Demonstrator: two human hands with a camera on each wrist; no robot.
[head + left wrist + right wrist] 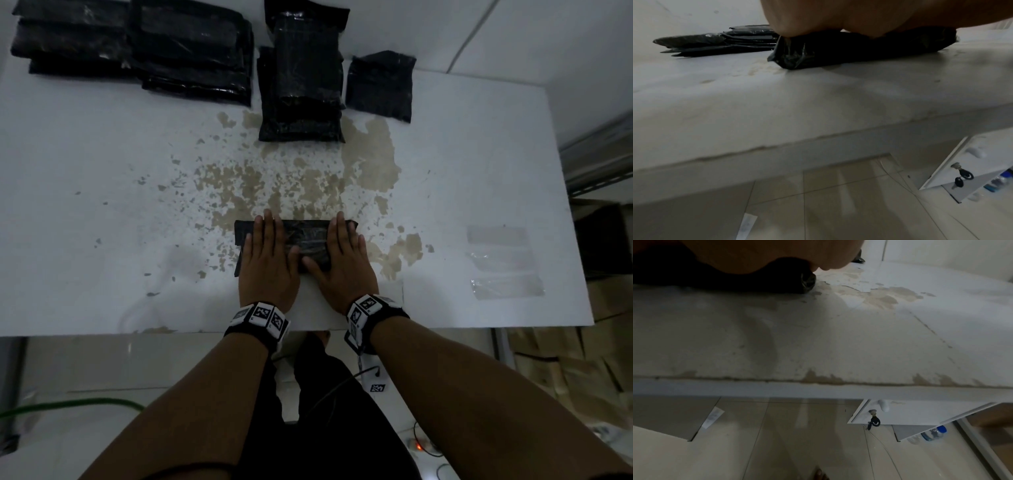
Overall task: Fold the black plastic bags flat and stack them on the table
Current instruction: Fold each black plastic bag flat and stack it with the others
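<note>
White table [102, 205], paint worn off in tan patches around the middle, light wall behind it, tiled floor below.

Folded black bag [308, 240] lies near the front edge, centre of the table, long side running left-right. Both hands are flat on top of it:
- left hand [269, 260] covers the bag's left part, fingers straight and together, pointing away from the person, thumb angled in toward the middle
- right hand [339, 263] covers the right part, fingers straight, thumb angled in, tip close to the left thumb
- neither hand curls round anything; palms press down, nothing is pinched

Left wrist view: bag [859, 48] bulges under the palm, left end crinkled and a bit raised off the table. Right wrist view: right end of the bag [807, 282] pokes out past the hand, rest is in shadow.

Far edge of the table:
- wide pile of folded black bags [137, 51] at the far left, several layers, edges fanned
- narrower stack [301, 85] at far centre
- single flat bag [380, 85] just right of that stack

Clear plastic sheet [503, 260] lies flat near the right edge, well apart from the hands. Wristbands [260, 318] with black-and-white markers on both wrists. Open white drawer [910, 412] with a key in its lock hangs below the table front.
</note>
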